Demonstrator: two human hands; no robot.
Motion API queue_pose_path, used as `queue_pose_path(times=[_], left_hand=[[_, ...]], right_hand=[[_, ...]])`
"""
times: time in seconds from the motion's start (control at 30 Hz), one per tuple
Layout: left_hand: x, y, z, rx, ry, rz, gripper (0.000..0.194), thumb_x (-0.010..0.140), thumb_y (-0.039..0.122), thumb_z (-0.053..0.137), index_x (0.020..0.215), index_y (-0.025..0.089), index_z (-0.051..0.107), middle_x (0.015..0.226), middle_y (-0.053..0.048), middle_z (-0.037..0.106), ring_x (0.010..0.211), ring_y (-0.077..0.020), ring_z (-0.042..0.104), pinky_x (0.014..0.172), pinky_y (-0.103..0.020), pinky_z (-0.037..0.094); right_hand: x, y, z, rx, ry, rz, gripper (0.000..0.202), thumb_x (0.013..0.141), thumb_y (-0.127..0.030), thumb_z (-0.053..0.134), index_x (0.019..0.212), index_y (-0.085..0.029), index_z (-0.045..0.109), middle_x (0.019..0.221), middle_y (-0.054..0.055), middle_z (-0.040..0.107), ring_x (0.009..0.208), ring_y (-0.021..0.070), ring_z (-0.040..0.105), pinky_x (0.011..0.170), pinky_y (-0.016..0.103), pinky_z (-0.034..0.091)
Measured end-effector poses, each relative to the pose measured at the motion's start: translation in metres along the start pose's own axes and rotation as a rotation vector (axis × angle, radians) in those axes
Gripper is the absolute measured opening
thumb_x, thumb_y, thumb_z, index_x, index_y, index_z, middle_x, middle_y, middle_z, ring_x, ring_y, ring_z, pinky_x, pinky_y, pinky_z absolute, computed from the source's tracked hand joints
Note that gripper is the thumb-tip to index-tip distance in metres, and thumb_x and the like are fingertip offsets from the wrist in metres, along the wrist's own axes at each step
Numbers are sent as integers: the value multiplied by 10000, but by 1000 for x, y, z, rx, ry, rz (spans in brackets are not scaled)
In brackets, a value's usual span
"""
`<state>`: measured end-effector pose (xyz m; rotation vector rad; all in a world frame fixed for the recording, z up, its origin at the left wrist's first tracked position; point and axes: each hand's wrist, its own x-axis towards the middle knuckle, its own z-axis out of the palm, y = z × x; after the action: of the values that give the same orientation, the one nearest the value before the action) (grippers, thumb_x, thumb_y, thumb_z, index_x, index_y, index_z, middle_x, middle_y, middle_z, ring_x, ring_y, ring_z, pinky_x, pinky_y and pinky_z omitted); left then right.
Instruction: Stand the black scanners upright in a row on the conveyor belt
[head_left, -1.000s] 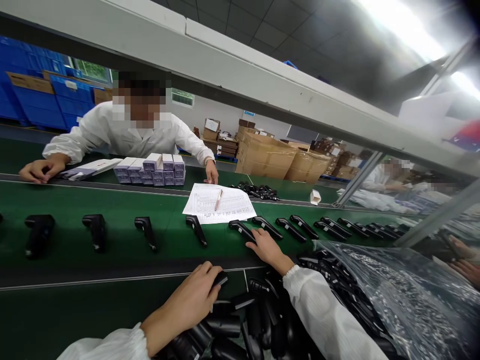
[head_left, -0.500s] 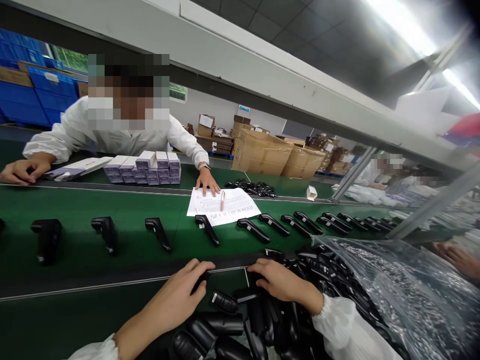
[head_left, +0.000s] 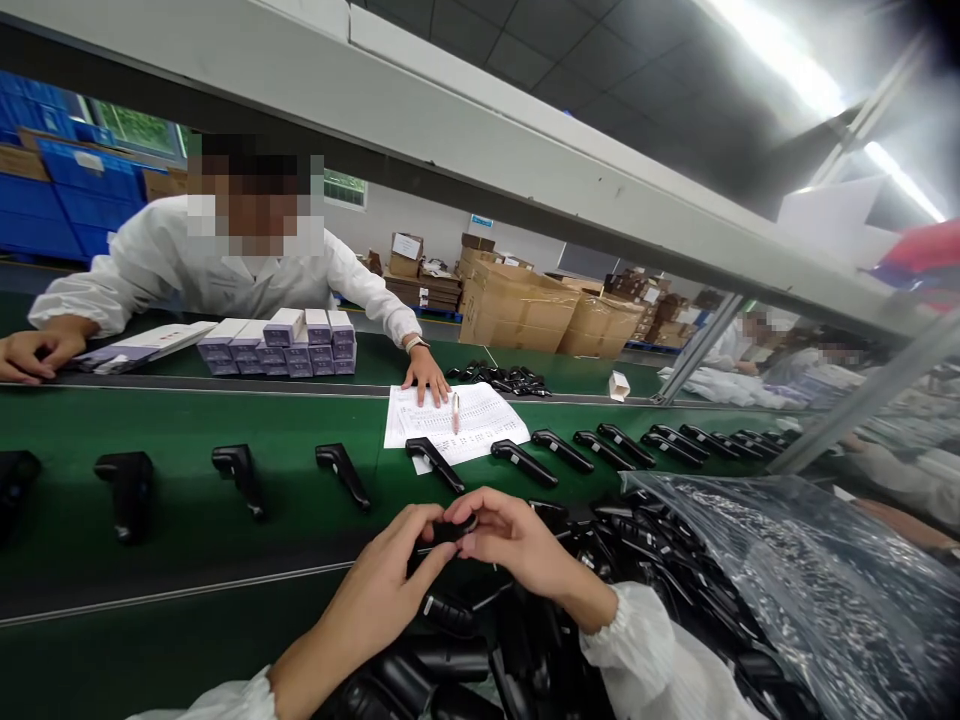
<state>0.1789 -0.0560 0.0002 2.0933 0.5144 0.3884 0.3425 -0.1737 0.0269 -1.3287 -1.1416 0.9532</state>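
Left hand [head_left: 379, 585]: one, bare, fingers curled, grasping a small black part [head_left: 459, 528] from its left side. Right hand [head_left: 521, 545]: one, bare, fingertips pinched on the same part from its right side; the part is mostly covered by fingers, its exact form unclear. Both hands above the near edge of the green conveyor belt [head_left: 289, 530]. Black angled housings [head_left: 349, 477]: a row, lying along the belt from left to far right. Black housings, loose: one heap [head_left: 450, 655], below and right of the hands. Clear plastic bag [head_left: 810, 570]: one, crumpled, right of the heap. Printed sheets [head_left: 491, 405]: several, overlapping, at the belt's far side, a pen [head_left: 455, 415] on top. Person in white [head_left: 247, 285]: seated or leaning at the far left, one hand [head_left: 426, 378] on the sheets. Small white-and-purple boxes [head_left: 300, 355]: stacked, before that person.
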Motion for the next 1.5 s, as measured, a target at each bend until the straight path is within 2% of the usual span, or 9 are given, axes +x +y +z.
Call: queue_pose_path(times=[0.27,0.5,0.63,0.73,0.93,1.03,1.27,1.4,1.5], left_hand=[[-1,-6,7,433,-62,279,328,990,367,334,906,237,623,918,-47,626,838,-209,592,732,-313,421],[5,-12,5,162,-81,-18,333,930,489,447,1184,292,534,1051,-28,637,919,-227,624,735,-300,446],[8,-12,1,178,-84,-5,264,916,457,452,1087,288,561,1007,-12,631,853,-215,610,695,-296,421],[8,-13,1,135,-41,-28,343,907,502,440,1150,274,522,1111,-43,587,851,-214,597,712,-305,441],[12,-26,-8,144,7,-128,434,878,496,410,1232,249,458,1138,-67,532,689,-184,561,684,-339,466],[13,-36,-13,152,52,-162,442,844,423,421,1248,246,452,1153,-71,527,673,-176,557,683,-337,472],[17,-39,-17,-17,96,-219,434,799,364,472,1218,266,519,1254,-68,549,960,-234,606,788,-329,499],[15,-22,-25,-193,58,-301,401,845,518,501,1148,267,581,1156,-61,629,1055,-268,600,906,-380,476],[12,-11,-27,-341,122,-381,414,793,544,604,1097,264,614,1223,-63,625,1190,-284,548,999,-386,435]], right_hand=[[17,10,-14,-80,-49,306,407,750,-551,728,800,-159,632,690,-4,634,584,102,560,592,238,463],[12,25,-20,-18,5,279,535,658,-275,824,1160,-241,642,1159,37,625,754,90,598,771,269,501],[8,33,-31,-317,-82,311,429,691,-137,713,1111,-218,689,1007,29,682,860,161,631,824,311,499],[17,41,-56,-643,70,186,328,761,-154,638,1073,-225,707,1030,34,700,939,201,635,897,346,476],[39,72,-91,-1114,161,247,548,842,-154,573,1383,-149,485,1225,131,630,1111,250,596,919,319,458],[44,85,-91,-1318,123,228,526,909,-138,480,1426,-90,396,1199,174,618,1091,254,589,890,317,455],[78,91,-79,-1398,114,179,281,967,-189,448,1182,-55,572,1085,189,617,1021,279,576,909,369,448],[87,71,-67,-1399,190,144,442,958,-287,524,1331,-53,481,1233,238,564,1152,331,525,934,437,452],[67,44,-46,-1100,156,-9,525,966,-400,511,1421,-149,429,1352,173,519,1191,276,525,941,386,473]])
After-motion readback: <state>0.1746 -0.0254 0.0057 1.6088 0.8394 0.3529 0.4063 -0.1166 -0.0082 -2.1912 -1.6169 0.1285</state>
